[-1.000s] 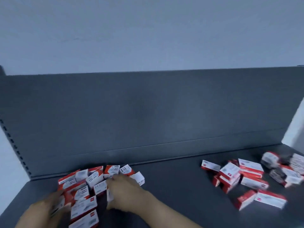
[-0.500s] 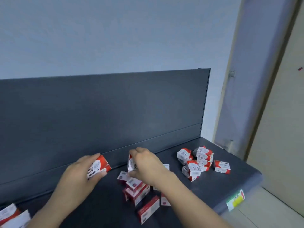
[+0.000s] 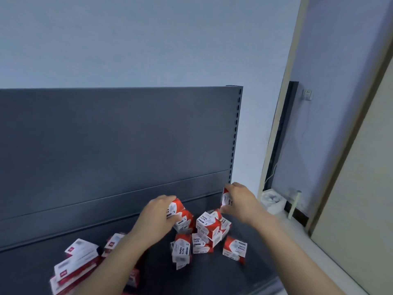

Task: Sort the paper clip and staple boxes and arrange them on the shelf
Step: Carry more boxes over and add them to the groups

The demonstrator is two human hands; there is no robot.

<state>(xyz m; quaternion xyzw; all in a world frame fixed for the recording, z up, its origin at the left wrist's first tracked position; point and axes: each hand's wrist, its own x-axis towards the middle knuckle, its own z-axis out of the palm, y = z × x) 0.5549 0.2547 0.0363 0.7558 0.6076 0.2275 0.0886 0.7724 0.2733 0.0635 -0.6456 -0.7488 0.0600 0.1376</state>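
Both hands are busy over at the right end of the shelf [image 3: 212,273]. The left hand [image 3: 156,212] has its fingers wrapped round a paper clip box [image 3: 175,206], red and white and tilted, at about 10 o'clock from the pile of paper clip boxes [image 3: 207,227]. It's right on top of another box in that pile, but I can't tell if the two actually touch. The right hand [image 3: 241,199] is pinching a second paper clip box [image 3: 225,200] between thumb and fingers. That one is more or less upright at 1 o'clock from the pile, close in front of the grey back panel [image 3: 117,135] and just above the boxes below.

The pile itself is a jumble at roughly 6 o'clock in the frame, with boxes on their sides and ends and PAPER CLIPS readable on a few. A lone box [image 3: 235,249] lies just off the pile at 4 o'clock, and a tall box [image 3: 181,250] stands at its 7 o'clock edge.

Down at 7 o'clock in the frame, partly behind the left forearm, are the flatter, longer staple boxes [image 3: 78,262], loosely stacked, labels too blurry to read.

Off at 3 o'clock past the shelf end there's a beige door frame [image 3: 284,103], a wall socket [image 3: 307,95] and a white thing [image 3: 273,200] on the floor, can't make out what it is
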